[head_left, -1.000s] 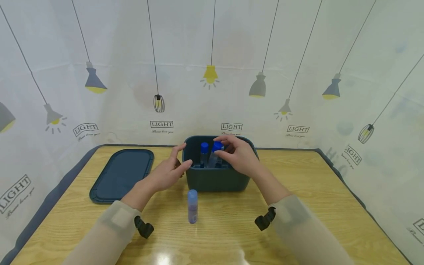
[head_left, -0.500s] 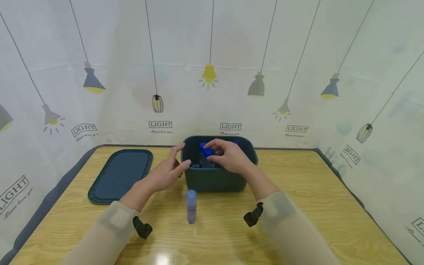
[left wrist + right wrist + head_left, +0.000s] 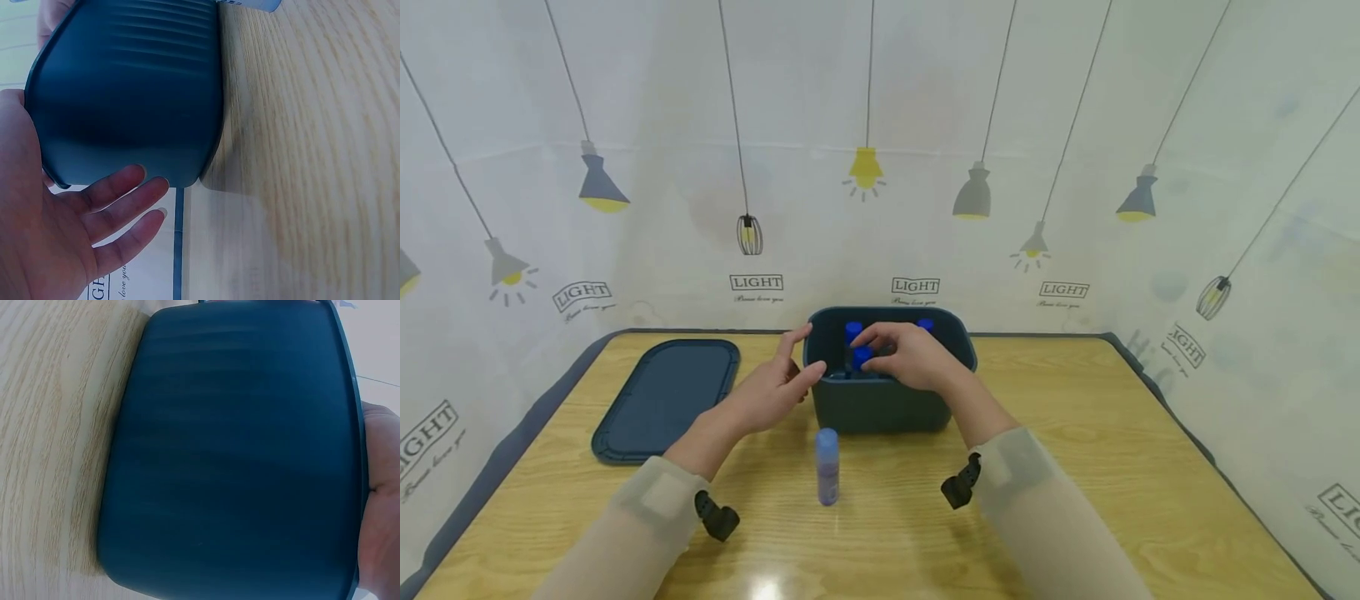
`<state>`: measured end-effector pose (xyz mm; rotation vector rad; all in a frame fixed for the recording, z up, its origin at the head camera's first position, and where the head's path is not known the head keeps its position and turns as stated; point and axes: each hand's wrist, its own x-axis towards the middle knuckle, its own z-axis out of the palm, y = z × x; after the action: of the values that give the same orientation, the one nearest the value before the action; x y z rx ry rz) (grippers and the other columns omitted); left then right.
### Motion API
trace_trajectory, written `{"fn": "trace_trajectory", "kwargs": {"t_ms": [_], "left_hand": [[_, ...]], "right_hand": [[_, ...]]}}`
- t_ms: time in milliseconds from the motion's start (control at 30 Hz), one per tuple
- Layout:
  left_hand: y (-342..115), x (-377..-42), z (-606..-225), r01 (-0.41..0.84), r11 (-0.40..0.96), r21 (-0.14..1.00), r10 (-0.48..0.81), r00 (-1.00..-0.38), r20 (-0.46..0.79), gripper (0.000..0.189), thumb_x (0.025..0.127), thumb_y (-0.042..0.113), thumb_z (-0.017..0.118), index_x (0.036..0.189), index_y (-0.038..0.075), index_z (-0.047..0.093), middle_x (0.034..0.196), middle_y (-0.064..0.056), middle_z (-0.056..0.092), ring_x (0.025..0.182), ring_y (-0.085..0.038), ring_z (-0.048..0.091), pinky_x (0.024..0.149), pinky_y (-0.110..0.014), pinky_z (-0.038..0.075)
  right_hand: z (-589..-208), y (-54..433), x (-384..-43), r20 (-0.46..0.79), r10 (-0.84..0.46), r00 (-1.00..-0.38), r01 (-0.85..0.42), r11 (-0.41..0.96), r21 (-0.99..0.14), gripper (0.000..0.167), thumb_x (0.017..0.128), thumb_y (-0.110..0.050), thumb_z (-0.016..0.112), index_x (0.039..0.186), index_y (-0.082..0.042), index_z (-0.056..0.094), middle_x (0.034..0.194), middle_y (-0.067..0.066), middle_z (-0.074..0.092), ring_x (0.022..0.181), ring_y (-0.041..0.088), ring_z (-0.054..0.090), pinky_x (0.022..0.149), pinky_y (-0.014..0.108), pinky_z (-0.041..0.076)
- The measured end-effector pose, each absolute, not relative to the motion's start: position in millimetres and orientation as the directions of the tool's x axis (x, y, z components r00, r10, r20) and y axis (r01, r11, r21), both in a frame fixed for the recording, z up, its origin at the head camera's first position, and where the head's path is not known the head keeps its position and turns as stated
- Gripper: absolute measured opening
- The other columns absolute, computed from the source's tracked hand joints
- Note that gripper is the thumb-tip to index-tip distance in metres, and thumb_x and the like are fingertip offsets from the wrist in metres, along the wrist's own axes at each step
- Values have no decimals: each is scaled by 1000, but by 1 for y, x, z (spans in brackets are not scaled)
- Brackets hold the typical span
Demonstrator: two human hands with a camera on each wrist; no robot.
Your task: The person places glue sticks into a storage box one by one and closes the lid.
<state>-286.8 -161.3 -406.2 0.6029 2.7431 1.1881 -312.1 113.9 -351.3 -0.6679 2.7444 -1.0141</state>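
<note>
In the head view a dark teal bin [image 3: 880, 408] stands on the table. My right hand [image 3: 910, 357] reaches over its front rim and pinches the blue cap of a bottle [image 3: 862, 358] low inside. Just behind that is another blue-capped bottle [image 3: 853, 335], and a third blue cap [image 3: 926, 324] shows at the back right. My left hand [image 3: 771, 392] rests at the bin's left end, thumb and index finger at the rim. The left wrist view has its other fingers [image 3: 128, 212] loosely extended beside the wall. The right wrist view is mostly the bin's front wall [image 3: 231, 450], which hides the bottles.
A small lilac bottle with a light blue cap [image 3: 827, 467] stands upright in front of the bin. The flat dark teal lid [image 3: 670, 400] lies on the wooden table [image 3: 1075, 467] at left. A lamp-printed cloth [image 3: 820, 208] hangs behind and along the sides.
My right hand has moved left and down inside the bin, carrying the pinched bottle towards the left-hand one. The cap at the back right has come into view. My left hand stays at the rim.
</note>
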Motion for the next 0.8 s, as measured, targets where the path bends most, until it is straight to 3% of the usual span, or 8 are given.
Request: {"fn": "trace_trajectory", "kwargs": {"t_ms": [400,567,800], "left_hand": [[-160,-286,-407,323,621,714,387,-919,79,81,113,67,41,176,31,6,109,-15,75,93,-27,71,81,-39,56],[-160,-286,-407,322,622,714,384,-920,80,80,113,67,41,176,31,6,107,-14,75,89,-21,69,80,-39,56],[-160,-286,-407,324,619,716,386,-919,82,80,113,67,41,176,31,6,107,-15,74,89,-22,69,80,-39,55]], "right_hand": [[-351,114,-311,-21,-465,-885,-342,680,-648,37,107,-24,75,143,-29,72,140,6,70,132,30,66,109,53,57],[-351,115,-310,-16,-458,-889,-335,671,-661,38,107,-23,75,144,-31,71,140,6,70,129,29,68,105,51,59],[-351,116,-309,4,-451,-893,-334,655,-678,39,106,-24,76,144,-32,70,143,7,70,126,30,70,102,50,61]]}}
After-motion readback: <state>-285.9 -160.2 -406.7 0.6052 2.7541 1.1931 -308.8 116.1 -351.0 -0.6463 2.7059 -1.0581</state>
